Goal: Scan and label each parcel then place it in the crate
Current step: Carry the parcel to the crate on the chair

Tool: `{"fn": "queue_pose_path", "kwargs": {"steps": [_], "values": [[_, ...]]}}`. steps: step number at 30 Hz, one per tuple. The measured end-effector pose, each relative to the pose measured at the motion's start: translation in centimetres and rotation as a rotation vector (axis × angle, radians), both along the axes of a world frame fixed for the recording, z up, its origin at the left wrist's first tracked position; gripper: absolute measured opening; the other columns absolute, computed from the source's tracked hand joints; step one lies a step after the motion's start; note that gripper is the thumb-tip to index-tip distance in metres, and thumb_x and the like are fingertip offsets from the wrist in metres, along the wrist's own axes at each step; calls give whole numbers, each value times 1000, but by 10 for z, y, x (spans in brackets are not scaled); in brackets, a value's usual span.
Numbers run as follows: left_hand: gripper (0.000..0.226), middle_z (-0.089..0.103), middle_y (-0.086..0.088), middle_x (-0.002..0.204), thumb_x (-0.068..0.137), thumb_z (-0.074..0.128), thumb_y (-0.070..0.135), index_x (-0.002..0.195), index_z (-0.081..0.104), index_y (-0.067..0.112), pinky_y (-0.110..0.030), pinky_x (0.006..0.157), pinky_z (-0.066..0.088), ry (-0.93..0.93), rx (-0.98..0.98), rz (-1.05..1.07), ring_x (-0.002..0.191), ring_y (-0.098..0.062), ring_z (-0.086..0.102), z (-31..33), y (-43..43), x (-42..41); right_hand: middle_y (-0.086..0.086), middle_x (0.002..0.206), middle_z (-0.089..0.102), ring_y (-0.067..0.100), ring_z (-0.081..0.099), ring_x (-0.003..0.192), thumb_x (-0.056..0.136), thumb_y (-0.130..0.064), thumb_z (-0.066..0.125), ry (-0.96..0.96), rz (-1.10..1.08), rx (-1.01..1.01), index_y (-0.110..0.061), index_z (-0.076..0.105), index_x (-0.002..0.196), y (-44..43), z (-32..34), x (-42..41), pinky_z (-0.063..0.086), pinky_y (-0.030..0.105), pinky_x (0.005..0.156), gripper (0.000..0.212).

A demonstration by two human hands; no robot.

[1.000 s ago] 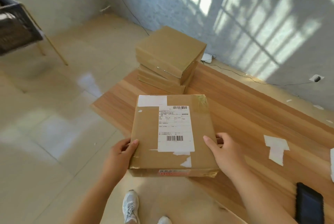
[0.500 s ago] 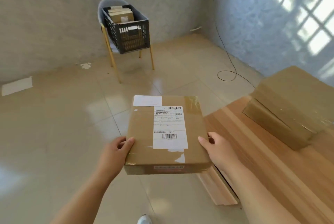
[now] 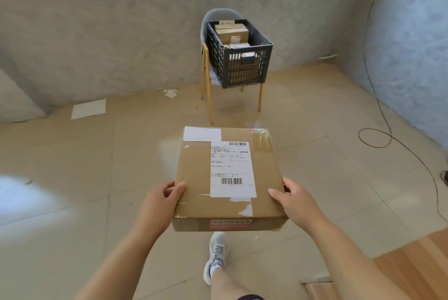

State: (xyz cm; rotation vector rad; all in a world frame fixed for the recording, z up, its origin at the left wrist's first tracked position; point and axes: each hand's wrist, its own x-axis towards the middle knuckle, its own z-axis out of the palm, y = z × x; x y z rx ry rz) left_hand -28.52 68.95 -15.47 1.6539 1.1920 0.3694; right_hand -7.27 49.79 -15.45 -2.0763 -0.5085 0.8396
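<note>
Parcel hangs level in front of me above the tiled floor, gripped at its two near corners, with its white shipping label facing up. My left hand clamps the left edge: the thumb lies flat on the top face and the fingers curl round the side and go under the box, where I cannot see them. My right hand mirrors it on the right edge, its thumb on top and its fingers wrapped round the side. Both forearms reach forward, slightly bent and angled inward. Well ahead, the dark crate stands on a chair by the wall, with boxes in it. One shoe shows below the parcel.
</note>
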Motion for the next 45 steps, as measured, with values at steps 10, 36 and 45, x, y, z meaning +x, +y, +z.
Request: {"fn": "queue_pose_path", "kwargs": {"steps": [10, 36, 45], "values": [[8, 65, 18, 84, 94, 53, 28, 88, 58, 31, -21, 67, 44, -69, -16, 61, 81, -2, 62, 23, 198, 107, -16, 100, 69, 5, 65, 94, 90, -18, 59, 78, 59, 93, -34, 59, 106, 216, 8, 119, 52, 32, 87, 23], [14, 67, 10, 94, 92, 53, 39, 95, 59, 26, -23, 64, 42, -7, -42, -296, 85, -6, 62, 14, 660, 356, -8, 116, 58, 12, 57, 106, 87, -26, 69, -20, -465, 136, -26, 47, 116, 602, -16, 281, 47, 30, 87, 37], [19, 68, 15, 98, 93, 51, 39, 105, 63, 30, -23, 72, 44, 14, -23, -424, 91, -5, 62, 4, 753, 505, -10, 123, 62, 10, 60, 112, 58, -42, 79, 133, -430, 238, -26, 38, 140, 673, -25, 396, 50, 42, 98, 93]]}}
